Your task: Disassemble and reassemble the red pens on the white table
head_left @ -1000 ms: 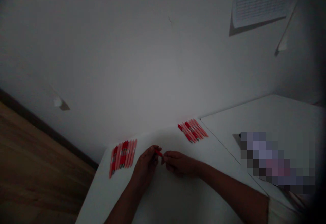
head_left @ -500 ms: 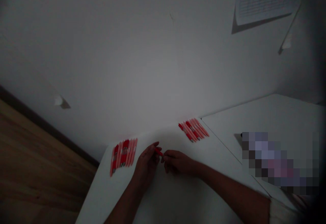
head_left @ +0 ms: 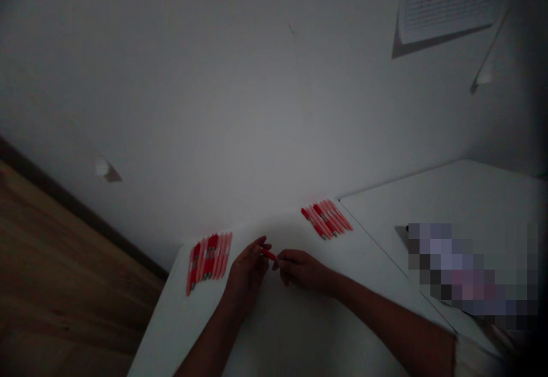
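Between my hands is a red pen (head_left: 269,253), tilted down to the right. My left hand (head_left: 249,265) pinches its upper end with thumb and fingers. At the lower end, the fingertips of my right hand (head_left: 298,267) are closed on the pen's tip; what part they cover is hidden. On the table to the left lies a row of red and pink pens (head_left: 209,256), side by side. A second row of red and pink pens (head_left: 326,219) is further back, to the right of my hands.
The white table (head_left: 171,320) meets a pale wall (head_left: 240,108) at the back. A seam divides it from another white table (head_left: 385,205) at the right, where a pixelated shape lies. A printed sheet (head_left: 447,3) hangs on the wall. Wooden boards (head_left: 64,285) show at lower left.
My right hand has shifted slightly to the right, and more of the red pen shows between the hands. Both pen rows lie as before; the view has moved a little.
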{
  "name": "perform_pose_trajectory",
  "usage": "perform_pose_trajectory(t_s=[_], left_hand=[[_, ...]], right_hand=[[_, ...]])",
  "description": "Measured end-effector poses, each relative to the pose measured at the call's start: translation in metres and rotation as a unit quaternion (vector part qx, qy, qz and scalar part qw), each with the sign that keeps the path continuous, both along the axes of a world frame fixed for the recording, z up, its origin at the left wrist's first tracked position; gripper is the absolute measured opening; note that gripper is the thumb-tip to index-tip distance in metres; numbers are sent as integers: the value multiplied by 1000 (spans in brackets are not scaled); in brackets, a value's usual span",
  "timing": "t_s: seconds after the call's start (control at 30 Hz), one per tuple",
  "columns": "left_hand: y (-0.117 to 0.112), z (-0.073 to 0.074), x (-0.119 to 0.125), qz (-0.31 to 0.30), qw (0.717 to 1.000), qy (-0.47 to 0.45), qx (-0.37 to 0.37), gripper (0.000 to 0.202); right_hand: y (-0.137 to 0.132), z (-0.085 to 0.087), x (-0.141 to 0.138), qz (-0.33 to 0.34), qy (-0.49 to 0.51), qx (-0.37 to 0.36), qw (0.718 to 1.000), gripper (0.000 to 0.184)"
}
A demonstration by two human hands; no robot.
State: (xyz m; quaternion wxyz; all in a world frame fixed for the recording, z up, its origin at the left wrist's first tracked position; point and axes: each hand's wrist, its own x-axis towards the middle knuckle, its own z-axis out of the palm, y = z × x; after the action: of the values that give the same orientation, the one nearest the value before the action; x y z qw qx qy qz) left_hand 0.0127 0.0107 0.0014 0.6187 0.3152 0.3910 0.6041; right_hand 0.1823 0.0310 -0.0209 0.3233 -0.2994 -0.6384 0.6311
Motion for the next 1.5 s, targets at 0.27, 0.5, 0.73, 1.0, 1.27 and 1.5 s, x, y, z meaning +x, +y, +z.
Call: perform_pose_trajectory(t_s=[0.27, 0.5, 0.73, 1.0, 1.27, 1.5], left_hand=[[1, -2, -1, 33, 999, 38, -20, 23], [0, 0, -2, 15, 999, 35, -4, 33], [1, -2, -4, 33, 993, 110, -3, 21], [2, -3, -5, 4, 993, 117, 19, 29], [0, -2, -7, 26, 977, 210, 20, 23], [-2, 4, -7, 44, 956, 284, 54, 27]], right_hand=[[1, -3, 2, -12, -11, 60, 998, 20], [3, 0, 7, -48, -45, 123, 990, 17], [1, 1, 9, -58, -83, 180, 978, 16], [3, 2, 13, -74, -122, 242, 960, 18], [2, 5, 14, -90, -171, 276, 942, 19], [2, 6, 16, -92, -203, 307, 925, 20]])
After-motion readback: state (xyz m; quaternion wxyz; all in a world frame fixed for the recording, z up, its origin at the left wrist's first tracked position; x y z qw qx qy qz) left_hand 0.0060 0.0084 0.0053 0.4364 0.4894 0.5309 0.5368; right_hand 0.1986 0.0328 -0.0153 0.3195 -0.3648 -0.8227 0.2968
